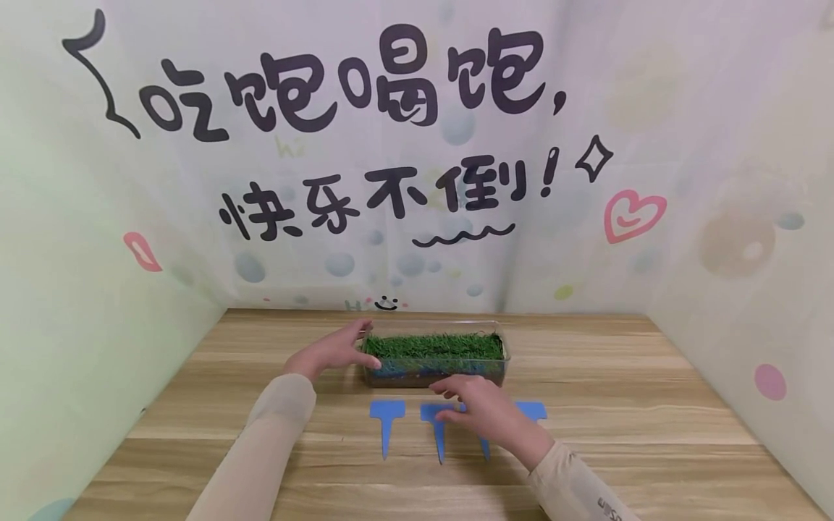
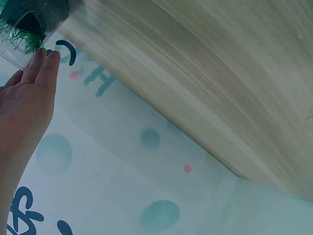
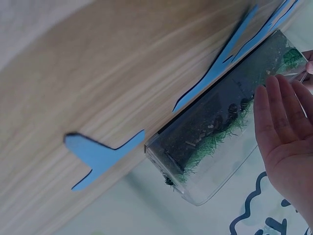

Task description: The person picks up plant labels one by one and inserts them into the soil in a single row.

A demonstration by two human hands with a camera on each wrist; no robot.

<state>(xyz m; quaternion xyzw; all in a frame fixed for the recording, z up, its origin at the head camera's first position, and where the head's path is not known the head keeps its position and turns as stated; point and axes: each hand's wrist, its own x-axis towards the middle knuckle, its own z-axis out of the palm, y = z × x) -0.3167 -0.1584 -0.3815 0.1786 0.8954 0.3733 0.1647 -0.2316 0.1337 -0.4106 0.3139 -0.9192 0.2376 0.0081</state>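
Hands spread, both of them! With the left hand (image 1: 331, 352) straddling the left end of a clear box (image 1: 417, 379), thumb parted from the fingers; can't tell how firmly pressed. Over to the right hand (image 1: 491, 414), lower and right of centre: fingers loosely bent, pinching nothing, poised above a row of blue T-shaped tags (image 1: 386, 420), with any touch on the second from the left impossible to confirm. Just above that row, near the middle of the frame: the box, flat on the desk (image 1: 651, 412), topped with green grass (image 1: 436, 346).

Looks like a job for gentle steadying. Brace that end from outside the wall, fingertips clear of the grass. Keep everything level, or risk spilling the dark filling (image 3: 205, 115). For any tag, best to pinch the broad head, spare the thin pointed stem, and avoid brushing neighbours out of line.
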